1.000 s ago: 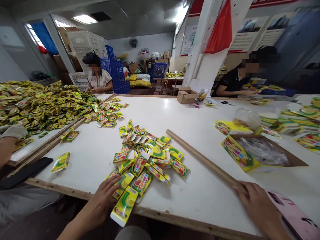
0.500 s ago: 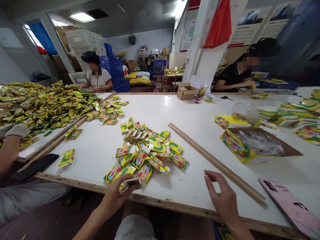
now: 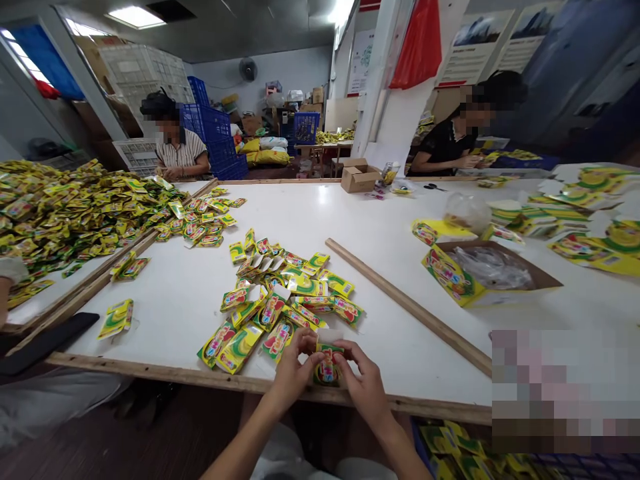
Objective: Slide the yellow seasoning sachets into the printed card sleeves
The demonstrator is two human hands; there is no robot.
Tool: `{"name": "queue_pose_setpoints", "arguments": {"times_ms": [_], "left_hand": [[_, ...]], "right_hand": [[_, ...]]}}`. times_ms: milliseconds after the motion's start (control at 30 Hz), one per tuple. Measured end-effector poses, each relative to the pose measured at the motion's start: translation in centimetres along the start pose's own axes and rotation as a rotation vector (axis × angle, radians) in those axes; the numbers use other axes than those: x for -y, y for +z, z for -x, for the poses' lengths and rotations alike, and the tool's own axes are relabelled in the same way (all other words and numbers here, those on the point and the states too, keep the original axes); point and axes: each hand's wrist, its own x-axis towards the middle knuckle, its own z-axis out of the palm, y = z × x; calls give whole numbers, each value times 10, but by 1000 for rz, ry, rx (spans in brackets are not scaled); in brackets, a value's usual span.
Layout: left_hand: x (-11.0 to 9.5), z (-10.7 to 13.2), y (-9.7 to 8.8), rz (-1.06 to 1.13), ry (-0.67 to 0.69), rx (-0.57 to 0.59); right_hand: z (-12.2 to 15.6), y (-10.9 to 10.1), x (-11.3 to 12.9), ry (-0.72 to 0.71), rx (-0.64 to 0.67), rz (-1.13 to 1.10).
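Note:
Both my hands meet at the near edge of the white table [image 3: 380, 227]. A small yellow-green printed carton [image 3: 327, 367] is pinched between my left hand [image 3: 295, 370] and my right hand [image 3: 363, 383], fingers closed on its two sides. Just beyond them lies a loose heap of the same flat cartons [image 3: 280, 293]. A long wooden stick [image 3: 405, 303] lies diagonally to the right of the heap.
A big pile of yellow sachets [image 3: 65, 213] covers the left table. An open brown box with plastic bags [image 3: 493, 270] sits at right, stacks of printed sheets [image 3: 585, 227] behind it. Two people sit at the far side; another person's gloved hand [image 3: 10, 270] is at left. A black phone [image 3: 45, 340] lies near the left corner.
My left hand lifted a carton off the heap's near edge. My right hand left the wooden stick and swung left to join it. Both now grip the carton.

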Motion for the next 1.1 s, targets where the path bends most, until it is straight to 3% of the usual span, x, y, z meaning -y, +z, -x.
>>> {"name": "queue_pose_setpoints", "arguments": {"times_ms": [133, 300, 433, 600, 867, 1100], "left_hand": [[-1, 1, -1, -70, -8, -17], [-6, -2, -1, -172, 28, 41], [-6, -2, 2, -116, 66, -8], [-6, -2, 10, 46, 39, -58], [-17, -6, 8, -48, 168, -49], [-25, -11, 10, -67, 50, -76]], "right_hand": [[-2, 1, 3, -30, -28, 38], [-6, 3, 4, -126, -71, 63], [-5, 4, 1, -143, -94, 67], [0, 8, -6, -86, -240, -3], [-3, 6, 5, -193, -105, 39], [-11, 7, 14, -107, -144, 66]]}}
